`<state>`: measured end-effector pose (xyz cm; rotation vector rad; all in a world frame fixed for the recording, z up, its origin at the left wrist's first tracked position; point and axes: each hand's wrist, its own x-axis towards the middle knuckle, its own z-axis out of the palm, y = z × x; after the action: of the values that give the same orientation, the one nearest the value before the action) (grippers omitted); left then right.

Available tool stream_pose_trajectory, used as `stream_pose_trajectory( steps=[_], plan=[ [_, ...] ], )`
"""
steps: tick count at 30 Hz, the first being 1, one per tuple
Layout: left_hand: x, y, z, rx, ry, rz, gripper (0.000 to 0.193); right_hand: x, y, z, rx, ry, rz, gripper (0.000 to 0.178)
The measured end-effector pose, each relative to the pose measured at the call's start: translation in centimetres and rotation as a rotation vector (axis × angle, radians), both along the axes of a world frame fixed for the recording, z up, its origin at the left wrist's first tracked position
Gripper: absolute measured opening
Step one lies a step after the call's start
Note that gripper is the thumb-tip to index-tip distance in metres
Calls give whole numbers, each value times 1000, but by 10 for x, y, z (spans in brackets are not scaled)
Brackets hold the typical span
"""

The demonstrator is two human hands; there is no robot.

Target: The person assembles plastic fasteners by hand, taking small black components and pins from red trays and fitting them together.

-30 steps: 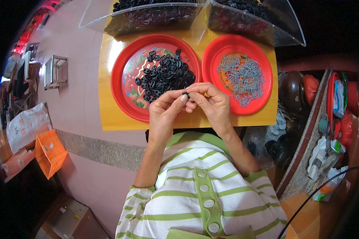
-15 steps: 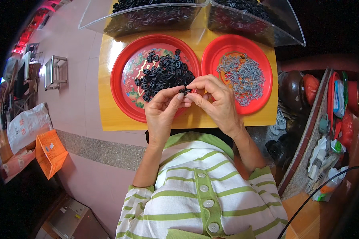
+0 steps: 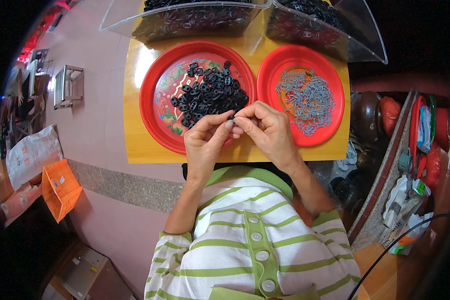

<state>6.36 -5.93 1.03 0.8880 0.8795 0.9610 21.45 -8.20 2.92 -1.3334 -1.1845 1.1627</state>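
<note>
Together, left hand (image 3: 205, 142), right hand (image 3: 267, 131), pinching small black piece (image 3: 231, 118)

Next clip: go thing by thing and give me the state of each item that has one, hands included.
left hand: fingertips pinched on a small black part
right hand: fingertips pinched on the same part
left red plate: holds a heap of black parts
right red plate: holds a spread of small grey metal pieces
clear bins: open-topped, holding dark parts
yellow table: carries plates and bins
</note>
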Motion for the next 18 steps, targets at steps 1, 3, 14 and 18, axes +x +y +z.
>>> stream_pose_trajectory(
  steps=[1, 3, 14, 18],
  plan=[
    [-2, 0, -2, -2, -3, 2, 19, 3, 3, 4, -2, -3, 2, 8],
    [-6, -1, -4, -23, -40, 26, 18, 12, 13, 17, -113, 75, 187, 13],
    [-10, -3, -8, -64, -117, -83, 14, -4, 59, -8, 303, -802, 142, 17],
    [-11, -3, -8, -50, -124, -80, 14, -7, 63, -10, 243, -848, 195, 16]
  ],
)
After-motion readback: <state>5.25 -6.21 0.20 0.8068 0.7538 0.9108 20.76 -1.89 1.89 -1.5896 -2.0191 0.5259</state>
